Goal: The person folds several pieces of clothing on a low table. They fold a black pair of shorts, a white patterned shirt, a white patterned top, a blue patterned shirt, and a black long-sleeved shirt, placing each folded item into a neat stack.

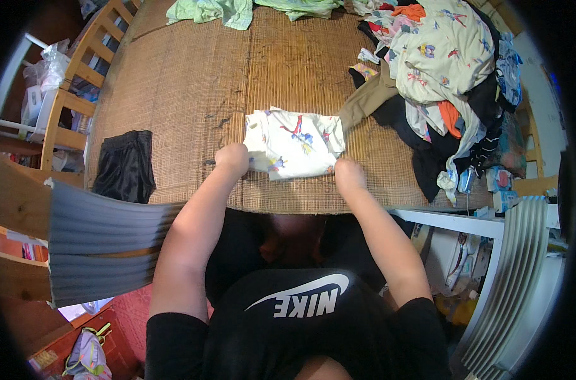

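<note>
A white cloth garment with a print of colourful figures [301, 142] lies partly folded on the woven mat [174, 95] in front of me. My left hand [233, 157] is at its near left edge, fingers curled in on the fabric. At its near right corner my right hand [350, 174] grips the cloth in the same way. The fingertips of both hands are largely hidden. Folded black shorts [124, 166] rest on the mat to the left.
A heap of mixed clothes [445, 61] covers the mat's right side, with a brown sleeve [366, 102] reaching towards the garment. Green cloths [212, 10] lie at the far edge. A wooden rail [55, 128] borders the left side.
</note>
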`<state>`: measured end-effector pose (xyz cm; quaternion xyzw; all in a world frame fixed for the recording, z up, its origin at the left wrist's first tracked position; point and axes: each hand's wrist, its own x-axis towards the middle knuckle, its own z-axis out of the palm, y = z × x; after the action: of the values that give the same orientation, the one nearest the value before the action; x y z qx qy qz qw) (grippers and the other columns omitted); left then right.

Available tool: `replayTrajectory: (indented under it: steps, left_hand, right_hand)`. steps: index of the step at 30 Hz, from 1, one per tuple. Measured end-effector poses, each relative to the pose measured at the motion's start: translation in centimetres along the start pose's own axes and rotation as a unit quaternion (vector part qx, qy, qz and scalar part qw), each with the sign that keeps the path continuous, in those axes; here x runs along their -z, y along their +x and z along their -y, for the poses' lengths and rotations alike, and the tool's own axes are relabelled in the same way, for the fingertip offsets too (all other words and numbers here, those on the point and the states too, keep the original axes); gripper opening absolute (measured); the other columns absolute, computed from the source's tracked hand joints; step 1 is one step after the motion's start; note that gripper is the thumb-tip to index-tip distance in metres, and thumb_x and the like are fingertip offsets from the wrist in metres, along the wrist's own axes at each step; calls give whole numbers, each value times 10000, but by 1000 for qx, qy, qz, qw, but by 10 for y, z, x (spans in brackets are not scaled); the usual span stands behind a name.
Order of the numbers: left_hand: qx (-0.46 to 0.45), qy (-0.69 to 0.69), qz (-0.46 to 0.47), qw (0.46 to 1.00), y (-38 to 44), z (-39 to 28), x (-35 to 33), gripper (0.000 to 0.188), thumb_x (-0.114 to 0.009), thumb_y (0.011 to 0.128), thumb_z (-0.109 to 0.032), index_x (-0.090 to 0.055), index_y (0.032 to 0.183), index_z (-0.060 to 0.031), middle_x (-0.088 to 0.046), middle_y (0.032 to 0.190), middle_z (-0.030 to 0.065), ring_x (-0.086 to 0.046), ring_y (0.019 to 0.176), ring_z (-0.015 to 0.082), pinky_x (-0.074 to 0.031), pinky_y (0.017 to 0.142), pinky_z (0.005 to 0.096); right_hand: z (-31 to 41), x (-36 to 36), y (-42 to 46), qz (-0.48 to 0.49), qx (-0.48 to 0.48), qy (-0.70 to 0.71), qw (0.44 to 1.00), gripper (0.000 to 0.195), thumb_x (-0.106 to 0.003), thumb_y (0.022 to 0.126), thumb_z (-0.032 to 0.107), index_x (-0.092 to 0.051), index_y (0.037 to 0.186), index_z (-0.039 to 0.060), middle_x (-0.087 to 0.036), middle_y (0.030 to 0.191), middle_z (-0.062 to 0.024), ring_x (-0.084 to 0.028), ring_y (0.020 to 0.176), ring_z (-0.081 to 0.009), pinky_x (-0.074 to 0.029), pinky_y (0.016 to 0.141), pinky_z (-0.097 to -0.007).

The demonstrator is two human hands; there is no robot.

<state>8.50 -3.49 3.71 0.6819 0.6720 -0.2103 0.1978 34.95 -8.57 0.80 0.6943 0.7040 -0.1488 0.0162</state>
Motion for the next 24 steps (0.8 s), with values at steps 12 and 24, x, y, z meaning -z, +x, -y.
replayTrajectory:
  steps: [12, 24]
  left_hand:
    - [-76, -324, 200, 921, -2, 4, -14, 267, -708, 697, -248, -657, 768, 4, -630, 661, 80, -582, 497, 140, -474, 500, 282]
    - [-77, -484, 148, 859, 10, -6, -35, 160, -673, 707, -131, -608, 715, 15, -591, 622, 52, -531, 482, 96, -419, 428, 235]
  right_hand:
    - [4, 6, 1, -5, 17, 110, 994, 275, -689, 699, 223, -599, 782, -23, -600, 877, -207, -591, 788, -349, -476, 714, -408]
    - [-7, -2, 16, 181, -162, 542, 804, 134, -531, 812, 81, -593, 842, -33, -615, 672, -96, -583, 526, -124, -430, 437, -222]
